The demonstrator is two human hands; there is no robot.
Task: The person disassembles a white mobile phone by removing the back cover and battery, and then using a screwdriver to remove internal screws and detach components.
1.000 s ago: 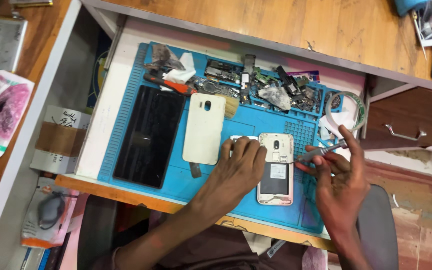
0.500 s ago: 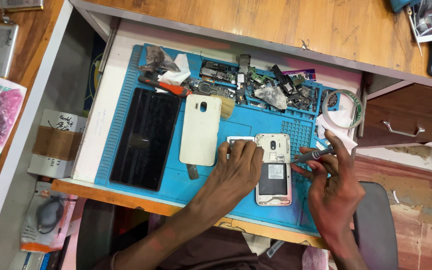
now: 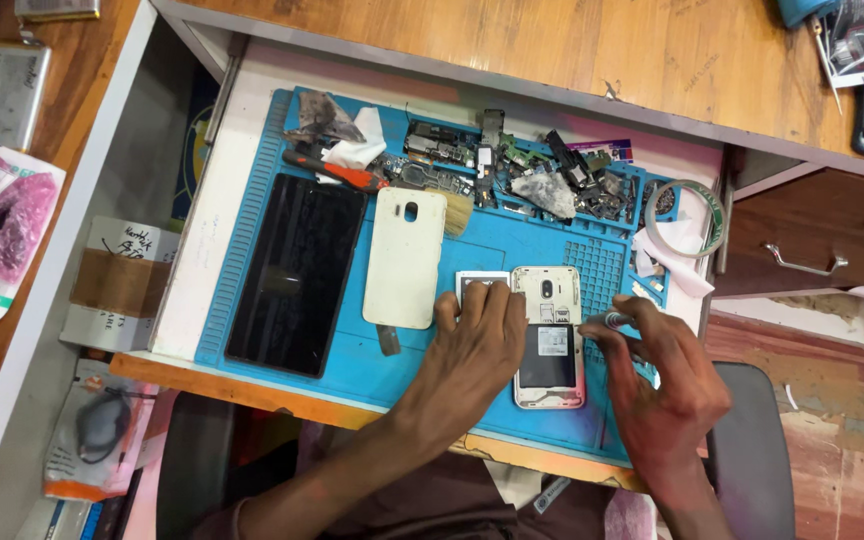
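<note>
Risk of slipping: left hand [image 3: 472,345] flat, ungripping, beside opened phone [image 3: 548,337]; right hand [image 3: 667,385] pinching thin tool [image 3: 614,320], near exposed internals.

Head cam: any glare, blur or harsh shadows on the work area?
Head view: even, soft light, no hard shadows; dark screen shows only faint sheen, no glare; open phone, left hand and right hand are sharp, no motion blur; mat edges look straight, little distortion.

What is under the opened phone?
The opened phone lies on a blue mat. The left hand rests beside it, half covering a small white part. What lies beneath the phone itself is hidden.
</note>
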